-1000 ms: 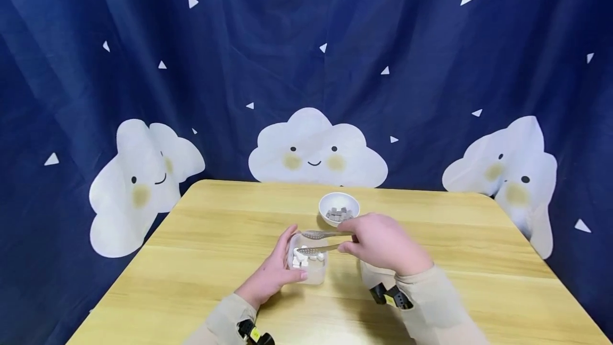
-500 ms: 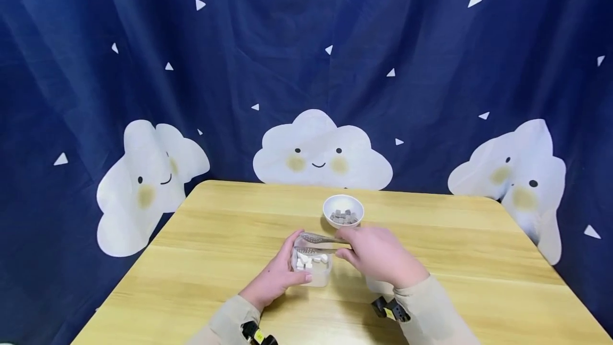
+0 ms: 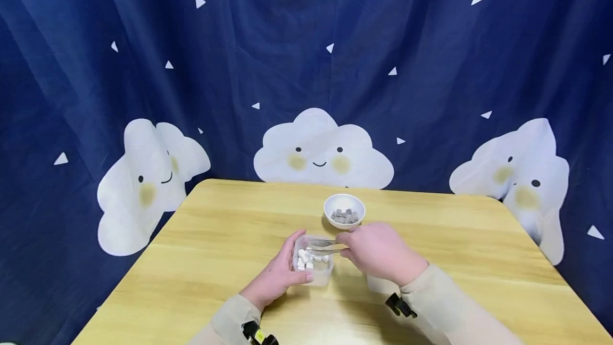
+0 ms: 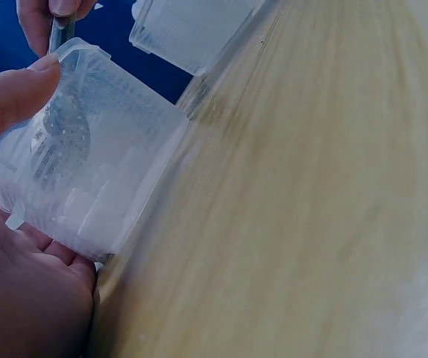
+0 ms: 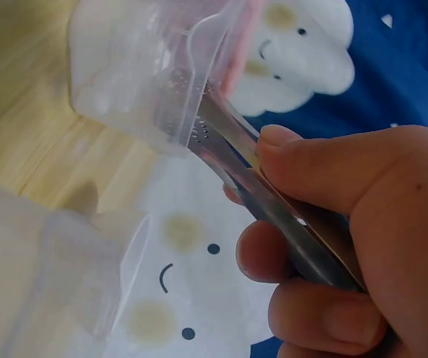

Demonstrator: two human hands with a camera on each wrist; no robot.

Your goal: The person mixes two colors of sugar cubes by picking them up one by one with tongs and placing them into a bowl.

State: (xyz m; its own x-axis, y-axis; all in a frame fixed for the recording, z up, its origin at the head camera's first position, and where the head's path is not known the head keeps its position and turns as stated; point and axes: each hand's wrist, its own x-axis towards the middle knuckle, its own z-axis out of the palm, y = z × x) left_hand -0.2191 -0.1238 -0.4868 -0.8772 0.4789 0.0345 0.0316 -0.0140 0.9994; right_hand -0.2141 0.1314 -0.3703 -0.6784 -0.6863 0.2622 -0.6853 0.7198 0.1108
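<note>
My left hand (image 3: 275, 279) holds a clear plastic box (image 3: 320, 280) on the table, thumb at the near side and fingers round the far left. Several small white blocks (image 3: 305, 261) lie inside it, mostly at the left. My right hand (image 3: 383, 253) grips a pair of metal tongs (image 5: 266, 205) with perforated tips. In the right wrist view those tips (image 5: 188, 123) are inside the box, seen through its wall. The left wrist view also shows a tip (image 4: 68, 134) behind the clear plastic, above the white blocks. Whether the tips hold a block I cannot tell.
Behind the box stands a white bowl (image 3: 345, 197) with several grey cubes (image 3: 344, 217) in it. A second clear container (image 5: 42, 276) stands to the right, partly hidden under my right forearm in the head view. A blue curtain (image 3: 330, 79) hangs behind the wooden table (image 3: 215, 217).
The tongs' two arms have come closer together and their tips have gone lower into the box. My left hand keeps its hold on the box. The head view has shifted slightly.
</note>
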